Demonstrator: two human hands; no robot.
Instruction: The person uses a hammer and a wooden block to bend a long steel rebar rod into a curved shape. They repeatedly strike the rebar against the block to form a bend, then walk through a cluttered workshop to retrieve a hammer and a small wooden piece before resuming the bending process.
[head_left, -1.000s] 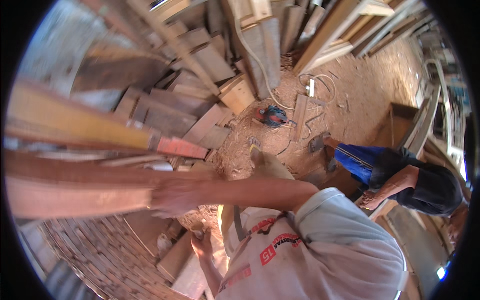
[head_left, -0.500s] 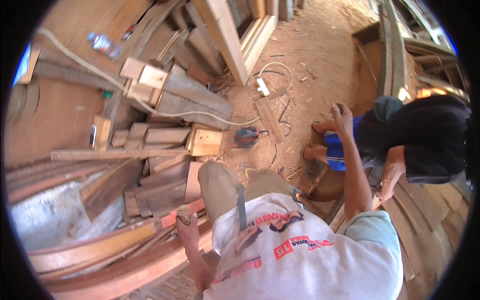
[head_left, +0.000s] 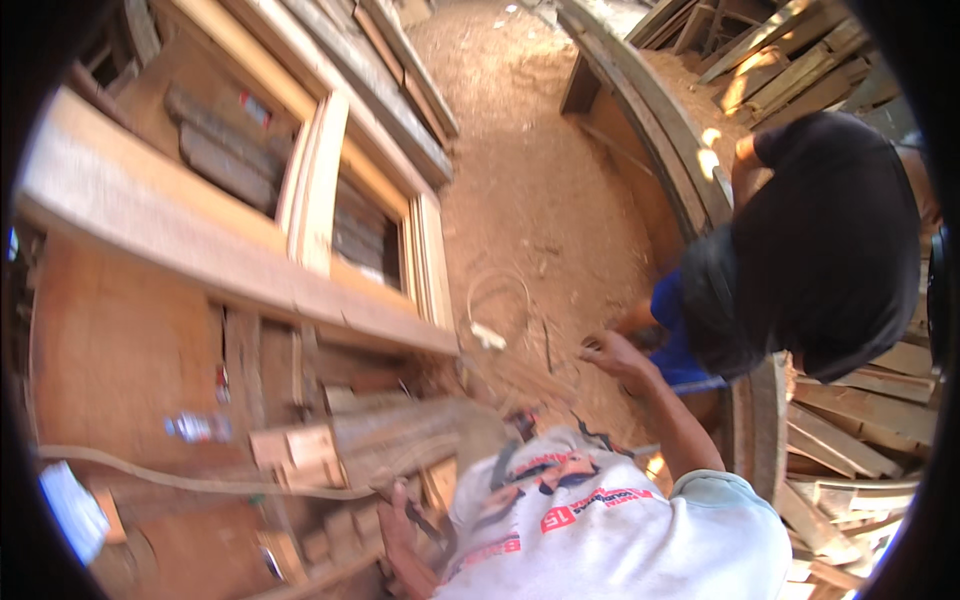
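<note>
My right hand (head_left: 615, 358) is held out in front of me to the right, fingers loosely bent and apart, with nothing visible in it. It hangs in the air over the sawdust-covered ground, near the blue shorts (head_left: 690, 340) of another person. My left hand (head_left: 398, 522) is low by my left side, above stacked wood offcuts (head_left: 300, 458); its fingers are blurred, and whether it holds anything is unclear. Left of and ahead of me stands a large wooden frame (head_left: 318, 180) with crossbars.
A person in a dark shirt (head_left: 825, 240) bends over at my right, beside long curved boards (head_left: 640, 110). A white power strip (head_left: 488, 337) with a looped cable lies on the sawdust ahead. At left are a plastic bottle (head_left: 198, 428) and a pale cable (head_left: 150, 462). Planks (head_left: 850, 440) pile up at right.
My view has turned left and forward, bringing the wooden frame into full sight. My right hand has lowered. The round-ended thing seen at my left hand earlier is no longer discernible.
</note>
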